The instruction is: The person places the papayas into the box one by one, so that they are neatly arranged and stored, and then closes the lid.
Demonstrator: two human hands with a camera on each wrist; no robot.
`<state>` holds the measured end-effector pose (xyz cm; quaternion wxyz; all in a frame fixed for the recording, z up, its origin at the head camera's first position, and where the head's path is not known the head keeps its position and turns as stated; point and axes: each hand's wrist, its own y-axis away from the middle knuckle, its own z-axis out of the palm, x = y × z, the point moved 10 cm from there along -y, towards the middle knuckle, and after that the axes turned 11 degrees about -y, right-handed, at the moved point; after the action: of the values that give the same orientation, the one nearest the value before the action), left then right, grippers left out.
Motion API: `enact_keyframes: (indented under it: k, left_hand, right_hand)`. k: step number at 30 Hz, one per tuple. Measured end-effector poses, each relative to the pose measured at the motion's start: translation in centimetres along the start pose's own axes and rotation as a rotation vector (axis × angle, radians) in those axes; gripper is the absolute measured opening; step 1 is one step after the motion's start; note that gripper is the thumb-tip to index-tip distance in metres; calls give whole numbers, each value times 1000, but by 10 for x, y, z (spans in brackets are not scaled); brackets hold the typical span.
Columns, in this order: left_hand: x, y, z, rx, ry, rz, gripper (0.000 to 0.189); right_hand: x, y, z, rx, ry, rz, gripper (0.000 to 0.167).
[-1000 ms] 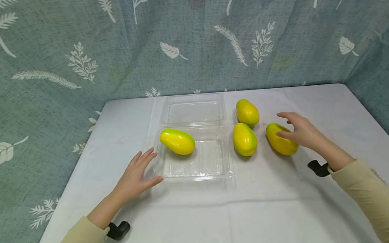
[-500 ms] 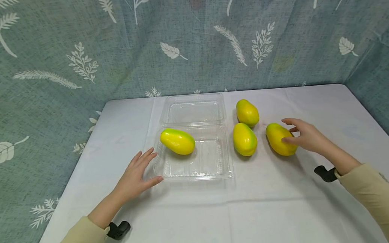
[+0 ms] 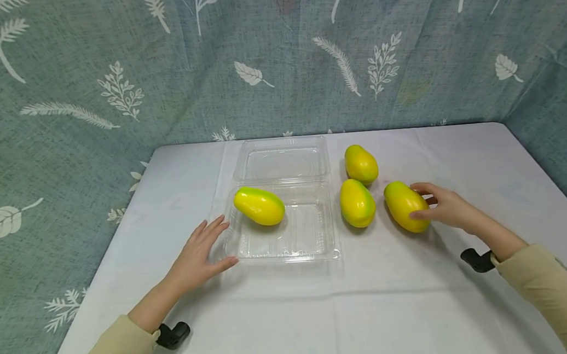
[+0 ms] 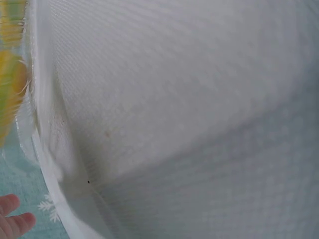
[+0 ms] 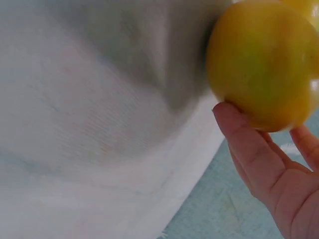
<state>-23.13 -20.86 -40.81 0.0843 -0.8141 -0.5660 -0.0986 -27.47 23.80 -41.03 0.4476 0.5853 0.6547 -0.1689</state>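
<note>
My right hand holds the rightmost yellow-green mango by its near right end, thumb on the front side and fingers behind. In the right wrist view the thumb and fingertips meet the underside of that mango. On the left, my left hand lies with spread fingers beside a clear plastic clamshell container, fingertips close to its left edge; whether they touch it I cannot tell. Inside the container's base, toward its left, lies another mango. Just the left fingertips show in the left wrist view.
Two more mangoes, one farther back and one nearer, lie right of the container. Its lid is folded back flat behind the base. A white cloth covers the table, and a leaf-patterned curtain hangs behind.
My right hand has come down and nearer to me onto the rightmost mango, its fingers closing in. That mango has shifted slightly left and toward me. The left hand stays still.
</note>
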Motion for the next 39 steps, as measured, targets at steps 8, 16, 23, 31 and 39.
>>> enact_keyframes:
  k: [8,16,23,31,39]
  left_hand:
    - [0,0,-1,8,5,5,78]
    - [-3,-1,1,9,4,9,78]
    - [-2,0,0,10,9,14,78]
    - [-2,0,1,7,7,12,78]
    - [-1,-1,1,-1,0,7,78]
  right_hand:
    - [4,4,4,0,-8,15,82]
    - [9,7,5,-2,-37,5,80]
    - [11,10,4,28,-59,-17,80]
    - [13,13,-2,51,-58,-7,80]
    - [11,14,-8,49,-60,-9,80]
